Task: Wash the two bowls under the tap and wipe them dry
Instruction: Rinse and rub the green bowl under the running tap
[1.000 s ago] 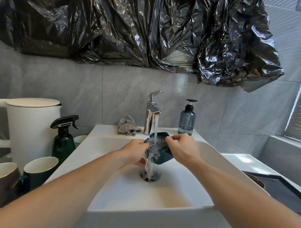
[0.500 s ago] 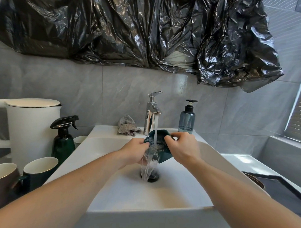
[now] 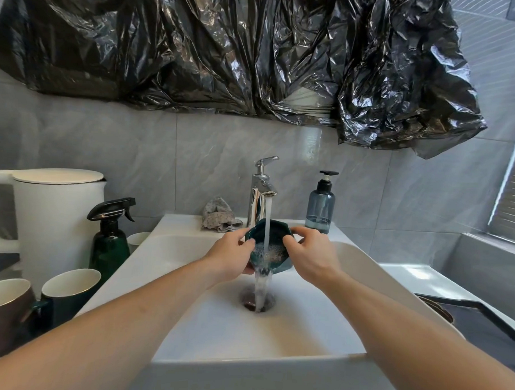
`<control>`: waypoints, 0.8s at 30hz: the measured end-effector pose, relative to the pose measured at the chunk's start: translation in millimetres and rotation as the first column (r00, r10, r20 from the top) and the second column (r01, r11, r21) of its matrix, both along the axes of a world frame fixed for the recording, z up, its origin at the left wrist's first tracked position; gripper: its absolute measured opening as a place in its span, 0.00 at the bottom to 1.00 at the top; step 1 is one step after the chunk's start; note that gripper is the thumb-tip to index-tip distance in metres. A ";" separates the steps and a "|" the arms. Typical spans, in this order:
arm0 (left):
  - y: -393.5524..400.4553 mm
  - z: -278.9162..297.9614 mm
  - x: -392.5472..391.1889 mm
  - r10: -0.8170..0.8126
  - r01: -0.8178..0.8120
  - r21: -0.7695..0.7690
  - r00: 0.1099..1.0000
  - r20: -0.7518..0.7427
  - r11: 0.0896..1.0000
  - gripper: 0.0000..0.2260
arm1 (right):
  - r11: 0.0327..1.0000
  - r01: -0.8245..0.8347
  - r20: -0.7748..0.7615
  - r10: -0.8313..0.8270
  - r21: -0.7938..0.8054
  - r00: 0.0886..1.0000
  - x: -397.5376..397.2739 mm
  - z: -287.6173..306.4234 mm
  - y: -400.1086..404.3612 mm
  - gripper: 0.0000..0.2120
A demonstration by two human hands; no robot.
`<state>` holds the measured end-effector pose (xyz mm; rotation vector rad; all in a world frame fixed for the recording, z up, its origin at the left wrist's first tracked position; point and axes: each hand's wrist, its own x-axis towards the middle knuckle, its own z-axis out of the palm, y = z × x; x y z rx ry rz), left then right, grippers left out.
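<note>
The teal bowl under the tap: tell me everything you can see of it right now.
The teal bowl is small, dark and glossy, ceramic by its look, with a faceted rim. It is tilted over the sink, its opening toward the camera. The left hand and right hand grip opposite rims. The tap's stream foams inside and spills off the low edge.

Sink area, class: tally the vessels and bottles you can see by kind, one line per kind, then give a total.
Bowls: 1, the teal bowl held under the tap
Mugs and cups: 3, brown mug, dark green mug, white cup
Bottles: 2, spray bottle, pump bottle
Kettles: 1, white kettle
Total: 7
</note>
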<state>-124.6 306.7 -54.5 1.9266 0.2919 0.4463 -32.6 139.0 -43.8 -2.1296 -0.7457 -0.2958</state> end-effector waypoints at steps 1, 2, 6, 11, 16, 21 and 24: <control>-0.7 0.7 -1.0 0.014 -0.014 0.017 1.000 0.001 1.000 0.14 | 1.000 -0.011 -0.011 0.011 -0.006 1.000 0.3 -0.6 0.2 0.13; -1.1 1.3 -1.3 0.033 -0.033 0.030 0.999 0.002 0.999 0.14 | 1.000 -0.024 -0.022 0.024 -0.011 0.999 0.1 -0.8 0.5 0.13; -5.9 5.5 -4.9 0.083 -0.083 0.087 0.997 0.004 0.993 0.11 | 0.997 -0.077 -0.065 0.076 -0.004 0.995 1.3 -1.4 1.9 0.16; -7.5 9.5 -10.1 0.105 -0.109 0.222 0.994 0.026 0.969 0.10 | 0.987 -0.156 -0.107 0.159 0.029 0.982 5.1 -6.7 2.8 0.19; -4.1 7.3 -11.1 0.128 -0.142 0.327 0.990 0.064 0.934 0.13 | 0.979 -0.206 -0.142 0.205 0.014 0.968 9.7 -9.3 4.9 0.21; -2.9 7.3 -10.9 0.169 -0.189 0.392 0.982 0.087 0.900 0.14 | 0.964 -0.265 -0.198 0.266 0.033 0.944 7.6 -8.0 5.4 0.22; -0.6 7.0 -10.2 0.183 -0.212 0.470 0.977 0.108 0.857 0.13 | 0.961 -0.274 -0.224 0.277 0.045 0.935 5.3 -6.3 4.5 0.22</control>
